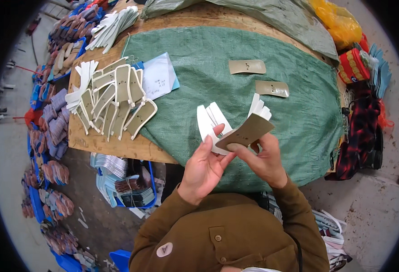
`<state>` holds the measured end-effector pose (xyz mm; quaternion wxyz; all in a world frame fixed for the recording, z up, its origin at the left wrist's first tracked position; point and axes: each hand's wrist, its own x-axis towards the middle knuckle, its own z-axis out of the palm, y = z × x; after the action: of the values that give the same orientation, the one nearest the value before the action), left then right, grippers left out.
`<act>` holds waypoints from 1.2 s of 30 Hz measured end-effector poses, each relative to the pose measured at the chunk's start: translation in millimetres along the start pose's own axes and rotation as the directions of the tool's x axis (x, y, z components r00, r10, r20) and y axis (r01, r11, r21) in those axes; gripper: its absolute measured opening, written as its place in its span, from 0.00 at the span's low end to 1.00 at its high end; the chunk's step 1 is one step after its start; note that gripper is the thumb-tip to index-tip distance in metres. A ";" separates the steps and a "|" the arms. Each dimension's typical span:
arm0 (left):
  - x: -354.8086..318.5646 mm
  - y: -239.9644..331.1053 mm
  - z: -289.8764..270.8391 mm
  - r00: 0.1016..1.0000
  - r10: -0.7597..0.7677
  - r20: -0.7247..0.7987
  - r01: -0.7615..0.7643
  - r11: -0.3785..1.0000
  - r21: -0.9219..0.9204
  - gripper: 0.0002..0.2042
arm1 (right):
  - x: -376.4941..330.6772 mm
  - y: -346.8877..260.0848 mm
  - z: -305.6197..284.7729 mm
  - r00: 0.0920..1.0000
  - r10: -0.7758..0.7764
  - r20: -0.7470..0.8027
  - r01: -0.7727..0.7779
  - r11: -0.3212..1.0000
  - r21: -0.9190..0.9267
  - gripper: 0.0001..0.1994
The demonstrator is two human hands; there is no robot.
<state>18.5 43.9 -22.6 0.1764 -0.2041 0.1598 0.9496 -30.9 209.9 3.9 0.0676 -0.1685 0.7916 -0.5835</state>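
Over the green woven cloth (pixel 190 68), my two hands meet close to the table's near edge. My right hand (pixel 267 161) pinches a curved tan plate (pixel 250 130) with small holes, thumb on its face. Behind that plate, white strips (pixel 260 108) fan upward. My left hand (pixel 201 172) is closed around the lower end of other white strips (pixel 204 121), its fingertips beside the tan plate's left edge. Two similar pieces, a tan plate (pixel 247 67) and another tan plate (pixel 272 88), lie apart on the cloth farther off.
At left on the wooden table (pixel 84 138) sit a heap of white-edged tan plates (pixel 123 84), a bundle of white strips (pixel 115 27) and a paper sheet (pixel 156 77). A blue crate (pixel 153 181) of stacked pieces stands below. Yellow bag (pixel 338 22) at far right.
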 end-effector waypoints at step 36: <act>-1.8 28.8 2.7 0.991 0.116 0.069 -0.135 0.880 0.456 0.24 | -4.3 27.5 10.2 0.897 -0.437 0.072 0.443 0.886 -0.137 0.24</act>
<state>7.6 18.8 -12.9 0.1611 -0.1271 0.3893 0.8980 -29.0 209.4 -25.7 -0.0637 -0.3594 0.7728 -0.5192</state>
